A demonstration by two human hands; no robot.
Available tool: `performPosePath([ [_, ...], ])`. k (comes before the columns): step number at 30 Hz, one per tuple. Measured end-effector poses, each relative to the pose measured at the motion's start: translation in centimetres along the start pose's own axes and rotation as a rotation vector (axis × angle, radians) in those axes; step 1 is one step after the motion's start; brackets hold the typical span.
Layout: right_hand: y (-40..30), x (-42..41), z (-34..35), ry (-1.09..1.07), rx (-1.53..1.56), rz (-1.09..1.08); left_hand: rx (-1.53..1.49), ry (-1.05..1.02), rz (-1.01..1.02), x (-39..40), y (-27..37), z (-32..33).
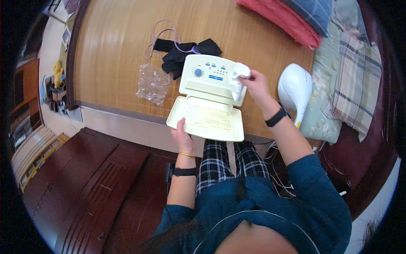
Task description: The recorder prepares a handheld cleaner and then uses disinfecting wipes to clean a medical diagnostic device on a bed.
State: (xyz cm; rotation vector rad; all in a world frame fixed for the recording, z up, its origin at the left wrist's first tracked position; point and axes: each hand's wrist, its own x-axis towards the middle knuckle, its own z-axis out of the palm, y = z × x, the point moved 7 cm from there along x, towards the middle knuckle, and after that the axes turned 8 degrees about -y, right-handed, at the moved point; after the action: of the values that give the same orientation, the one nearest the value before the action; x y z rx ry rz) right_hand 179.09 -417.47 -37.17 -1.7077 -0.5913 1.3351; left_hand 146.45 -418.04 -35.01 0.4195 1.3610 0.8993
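A cream plastic control unit [206, 85] with a blue knob, blue buttons and a hinged lid lies unfolded before me. My left hand [184, 139] grips the near left edge of its lid [219, 135], thumb on top. Printed text covers a sheet or label [207, 114] inside that lid. Between the fingers of my right hand [257, 84] is a crumpled white tissue or cloth [240, 77], resting against the right side of the control panel. Beyond the unit lies a black fabric strap [177, 57] with a thin purple cord [174, 30] over it.
A clear plastic bag [153, 85] lies left of the unit on the bamboo mat [117, 57]. To the right are a white handheld appliance [295, 85], a plaid pillow [355, 82] and a folded red textile [285, 22]. White cables [279, 171] hang near my right leg.
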Motion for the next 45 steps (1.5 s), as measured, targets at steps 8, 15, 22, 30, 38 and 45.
performPosePath([
  [8, -5.2, 5.8, 18.2, -0.183, -0.820, -0.716, 0.030, 0.085, 0.162, -1.3, 1.1, 2.0],
  [15, -1.4, 5.9, 20.2, -0.305, -1.003, -0.711, 0.049, 0.126, 0.142, -0.9, 1.0, 0.9],
  [22, 0.7, 2.7, 12.8, -0.273, -1.024, -0.799, 0.037, 0.156, 0.140, -0.7, 1.2, 1.3],
  [30, 2.0, -1.3, 6.1, -0.299, -1.154, -0.778, 0.100, 0.166, 0.139, 0.2, 2.1, -0.1],
  [38, 2.8, -1.2, 3.9, -0.304, -1.144, -0.752, 0.148, 0.071, 0.165, 1.4, 3.2, 0.7],
  [45, 4.1, 2.4, -14.2, 0.638, -0.834, 0.031, 0.193, 0.067, 0.157, 1.6, 3.5, 1.0],
])
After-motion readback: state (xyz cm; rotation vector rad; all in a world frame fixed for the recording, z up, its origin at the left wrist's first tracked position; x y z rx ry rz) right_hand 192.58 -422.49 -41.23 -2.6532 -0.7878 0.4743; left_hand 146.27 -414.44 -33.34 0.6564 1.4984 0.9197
